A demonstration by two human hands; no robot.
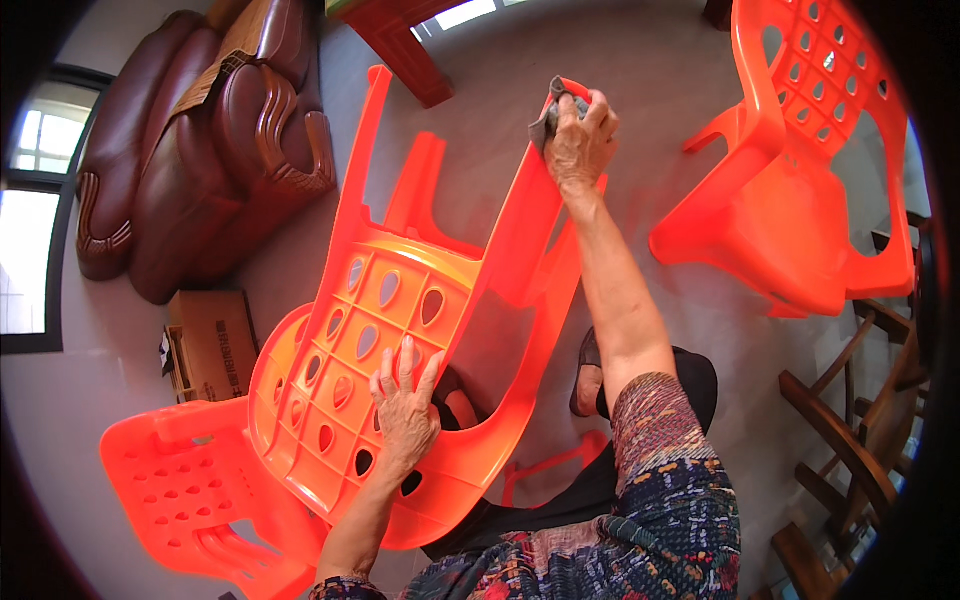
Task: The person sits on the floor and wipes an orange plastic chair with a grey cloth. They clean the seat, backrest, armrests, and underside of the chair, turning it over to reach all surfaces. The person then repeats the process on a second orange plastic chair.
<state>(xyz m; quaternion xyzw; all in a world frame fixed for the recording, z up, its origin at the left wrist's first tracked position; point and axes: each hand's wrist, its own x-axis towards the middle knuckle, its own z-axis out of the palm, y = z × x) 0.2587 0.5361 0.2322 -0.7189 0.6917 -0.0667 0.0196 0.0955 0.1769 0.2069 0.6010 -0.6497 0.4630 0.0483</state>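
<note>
A red-orange plastic chair (385, 262) is tipped over in front of me, its legs pointing away and its ribbed, hole-pierced panel facing up. My left hand (407, 418) lies on that panel with fingers spread, gripping nothing. At the far end of one leg, my right hand (582, 142) is closed around a grey cloth (546, 124), which wraps the leg's tip. Part of the cloth is hidden under the fingers. Beneath the panel's near left side, another red-orange plastic chair (180, 480) shows its perforated surface; whether the two touch is hard to see.
Another red-orange armchair (790, 215) stands at the far right. Dark wooden furniture (850, 440) is at the right edge. A brown leather sofa (215, 170) and a cardboard box (215, 340) are on the left. A red table leg (410, 60) is at the top. My feet are under the chair.
</note>
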